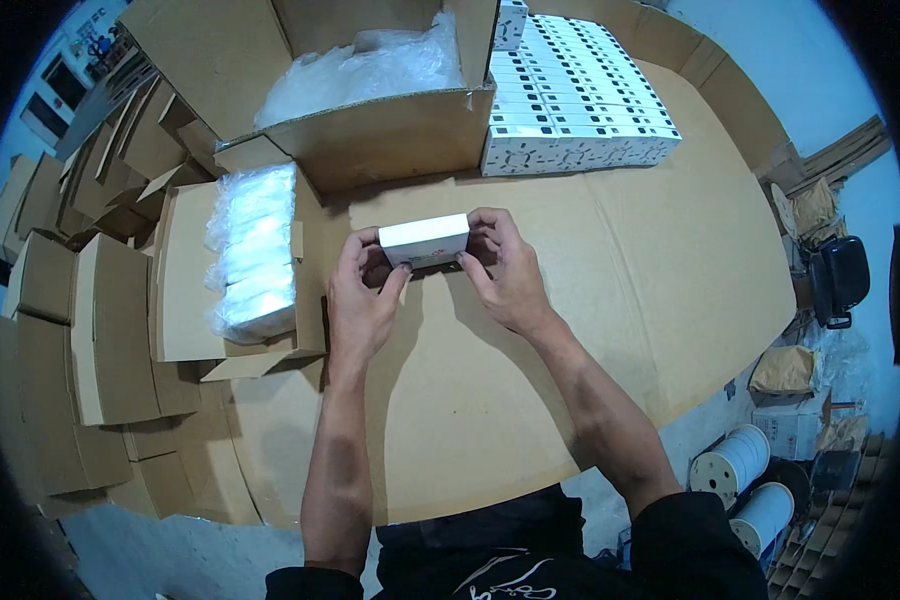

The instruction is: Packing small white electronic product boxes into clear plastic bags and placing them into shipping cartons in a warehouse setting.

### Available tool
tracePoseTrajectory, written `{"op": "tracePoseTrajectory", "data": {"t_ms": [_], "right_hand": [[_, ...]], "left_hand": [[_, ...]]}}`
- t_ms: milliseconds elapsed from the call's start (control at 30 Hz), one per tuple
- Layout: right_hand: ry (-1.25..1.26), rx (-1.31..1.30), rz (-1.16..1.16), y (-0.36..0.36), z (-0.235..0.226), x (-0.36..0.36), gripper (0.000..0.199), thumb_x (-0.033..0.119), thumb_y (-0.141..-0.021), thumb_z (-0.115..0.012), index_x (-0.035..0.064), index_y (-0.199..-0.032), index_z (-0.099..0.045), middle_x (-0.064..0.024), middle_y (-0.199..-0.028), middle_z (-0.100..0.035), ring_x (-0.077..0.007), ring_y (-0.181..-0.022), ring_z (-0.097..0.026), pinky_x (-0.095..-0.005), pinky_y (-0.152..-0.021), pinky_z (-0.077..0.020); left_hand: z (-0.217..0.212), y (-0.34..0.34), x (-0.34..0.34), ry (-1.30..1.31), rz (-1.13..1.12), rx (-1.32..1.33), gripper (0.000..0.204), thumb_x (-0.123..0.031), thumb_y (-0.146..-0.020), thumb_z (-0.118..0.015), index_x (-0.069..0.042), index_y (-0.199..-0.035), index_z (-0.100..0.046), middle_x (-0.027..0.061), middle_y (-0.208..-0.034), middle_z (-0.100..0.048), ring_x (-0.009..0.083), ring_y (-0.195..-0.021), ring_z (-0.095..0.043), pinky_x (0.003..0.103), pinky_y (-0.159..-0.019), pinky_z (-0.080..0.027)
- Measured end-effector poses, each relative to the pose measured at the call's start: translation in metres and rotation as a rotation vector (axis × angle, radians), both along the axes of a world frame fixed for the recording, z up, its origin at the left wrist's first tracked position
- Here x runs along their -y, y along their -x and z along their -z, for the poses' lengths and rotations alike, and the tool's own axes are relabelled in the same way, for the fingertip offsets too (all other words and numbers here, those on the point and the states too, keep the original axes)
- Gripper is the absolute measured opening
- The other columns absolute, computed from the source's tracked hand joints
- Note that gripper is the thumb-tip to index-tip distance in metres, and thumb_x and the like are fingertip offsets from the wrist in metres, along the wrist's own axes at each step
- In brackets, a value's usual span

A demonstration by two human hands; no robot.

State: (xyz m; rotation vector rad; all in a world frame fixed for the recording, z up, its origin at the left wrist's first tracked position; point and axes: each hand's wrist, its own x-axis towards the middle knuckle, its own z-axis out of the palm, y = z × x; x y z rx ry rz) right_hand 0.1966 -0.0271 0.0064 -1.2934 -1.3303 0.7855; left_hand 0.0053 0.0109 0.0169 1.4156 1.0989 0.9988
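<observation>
Between my two hands I hold a small white box [425,238] by its short ends, a little over the cardboard-covered table [470,400]. My left hand [360,295] grips its left end, thumb on the near face. Its right end is gripped by my right hand [507,272], with the fingers curled behind and the thumb in front. To the left, an open carton [185,270] holds a row of bubble-wrapped white packs [258,255]. Behind the hands stands a large open carton [390,145] with clear plastic bubble wrap [370,75] inside.
Rows of stacked white patterned boxes [580,95] stand at the back right. Several empty brown cartons [115,330] crowd the left side. A raised cardboard rim [740,95] curves around the far right. Cable spools [735,465] and a black chair [838,280] are on the right.
</observation>
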Motion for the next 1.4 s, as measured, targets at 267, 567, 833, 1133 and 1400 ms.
{"op": "tracePoseTrajectory", "data": {"t_ms": [267,567,833,1133,1400], "right_hand": [[-0.029,0.154,-0.006,-0.001,-0.001,0.002,0.037,-0.009,-0.089,-0.065,-0.0010,-0.122,-0.051,-0.0206,-0.112,-0.069,-0.0331,-0.110,-0.070,-0.0404,-0.096,-0.0557],[0.048,0.404,0.051,-0.010,-0.001,0.004,0.044,-0.007,-0.078,-0.063,0.0002,-0.120,-0.053,-0.0203,-0.127,-0.060,-0.0385,-0.125,-0.057,-0.0455,-0.104,-0.0487],[-0.061,0.753,0.065,-0.016,0.006,0.005,0.045,0.001,-0.074,-0.068,0.0058,-0.117,-0.056,-0.0155,-0.135,-0.053,-0.0356,-0.135,-0.047,-0.0524,-0.115,-0.0330],[-0.024,0.759,0.055,-0.016,-0.003,0.006,0.042,0.002,-0.080,-0.064,0.0070,-0.121,-0.057,-0.0151,-0.141,-0.051,-0.0373,-0.139,-0.044,-0.0578,-0.118,-0.0297],[0.000,0.764,0.045,-0.017,-0.003,0.009,0.035,0.007,-0.079,-0.065,0.0066,-0.114,-0.062,-0.0144,-0.144,-0.052,-0.0360,-0.140,-0.041,-0.0562,-0.118,-0.0282]], "left_hand": [[0.008,0.005,0.001,-0.091,-0.009,-0.155,0.043,0.009,-0.090,-0.065,-0.002,-0.129,-0.050,0.0153,-0.121,-0.065,0.0222,-0.114,-0.064,0.034,-0.095,-0.054],[-0.008,-0.001,0.007,-0.401,-0.198,-0.115,0.046,-0.013,-0.091,-0.071,0.001,-0.130,-0.052,0.0193,-0.127,-0.061,0.0312,-0.123,-0.058,0.043,-0.109,-0.043],[-0.076,-0.024,0.004,-0.640,-0.339,-0.083,0.020,-0.011,-0.099,-0.059,0.004,-0.113,-0.061,0.0122,-0.109,-0.064,0.0220,-0.109,-0.059,0.036,-0.103,-0.044],[-0.161,-0.042,-0.188,-0.575,-0.347,-0.369,0.020,-0.012,-0.089,-0.066,0.001,-0.105,-0.070,0.0187,-0.105,-0.073,0.0337,-0.101,-0.070,0.043,-0.092,-0.054],[-0.124,-0.028,-0.335,-0.514,-0.117,-0.815,0.020,-0.015,-0.087,-0.066,-0.005,-0.100,-0.078,0.0226,-0.106,-0.073,0.0392,-0.104,-0.070,0.046,-0.094,-0.055]]}}
